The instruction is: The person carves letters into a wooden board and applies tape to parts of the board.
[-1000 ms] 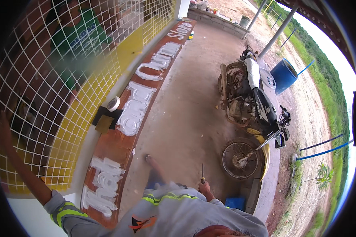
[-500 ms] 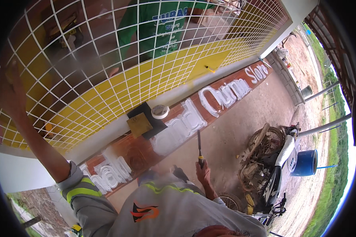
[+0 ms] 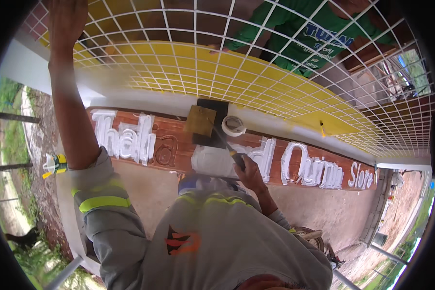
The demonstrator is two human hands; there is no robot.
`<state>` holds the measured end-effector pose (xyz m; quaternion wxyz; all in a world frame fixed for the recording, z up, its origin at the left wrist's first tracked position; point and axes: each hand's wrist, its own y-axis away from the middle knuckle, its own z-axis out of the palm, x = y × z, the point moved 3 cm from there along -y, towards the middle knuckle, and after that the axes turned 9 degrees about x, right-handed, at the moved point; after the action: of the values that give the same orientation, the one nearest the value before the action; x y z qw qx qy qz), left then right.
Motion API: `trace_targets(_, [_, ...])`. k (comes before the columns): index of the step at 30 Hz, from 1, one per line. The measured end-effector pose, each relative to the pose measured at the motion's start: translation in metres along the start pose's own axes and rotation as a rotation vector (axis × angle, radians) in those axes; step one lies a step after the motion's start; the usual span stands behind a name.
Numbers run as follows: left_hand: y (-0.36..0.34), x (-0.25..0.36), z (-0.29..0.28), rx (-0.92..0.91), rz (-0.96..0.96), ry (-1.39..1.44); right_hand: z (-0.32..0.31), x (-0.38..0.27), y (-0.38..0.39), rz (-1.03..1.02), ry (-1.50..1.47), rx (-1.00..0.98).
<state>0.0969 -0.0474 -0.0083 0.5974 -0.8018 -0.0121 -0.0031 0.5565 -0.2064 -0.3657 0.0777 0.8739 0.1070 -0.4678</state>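
Observation:
My right hand (image 3: 251, 175) is closed round the black-and-yellow handle of a file (image 3: 231, 151), whose long dark blade points up and left. The blade's tip reaches over a tan square sheet (image 3: 198, 120) and a black sheet (image 3: 219, 110) that lie overlapping on a brown wooden sign board (image 3: 176, 166). Carved letters on the board are filled and smeared with white; one rounded letter (image 3: 166, 150) is bare brown. A roll of white tape (image 3: 233, 126) lies just right of the sheets. My left hand (image 3: 68, 24) is raised against the white grille, its fingertips cut off by the upper edge.
Beyond the white wire grille (image 3: 217, 58) a person in a green shirt (image 3: 309, 46) stands. The board rests along a yellow-and-white wall (image 3: 159, 99). A motorcycle (image 3: 311, 237) is partly hidden by my right side. A yellow-and-white object (image 3: 56, 164) shows at the left.
My view has swung to the right, so the board now runs nearly level. My right hand has brought the file from beside the board to over it, near the sheets. The left hand stays raised at the grille.

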Motion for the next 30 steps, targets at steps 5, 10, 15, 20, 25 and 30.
trace_targets(5, [0.166,0.049,-0.034,-0.127,-0.223,0.187,-0.006,0.002,-0.028,-0.121,-0.029,-0.204])
trace_targets(10, [0.41,0.103,-0.079,-0.664,-0.686,-0.106,0.016,-0.007,-0.062,-0.34,0.067,-0.337])
trace_targets(15, [0.505,0.141,-0.08,-0.844,-0.665,-0.317,0.03,-0.019,-0.094,-0.358,0.101,-0.451])
trace_targets(20, [0.524,0.14,-0.087,-0.851,-0.621,-0.426,0.051,-0.045,-0.105,-0.39,0.162,-0.579])
trace_targets(25, [0.521,0.151,-0.105,-0.837,-0.602,-0.403,0.077,-0.057,-0.111,-0.414,0.249,-0.663])
trace_targets(30, [0.512,0.156,-0.117,-0.775,-0.673,-0.313,0.09,-0.063,-0.119,-0.479,0.31,-0.707])
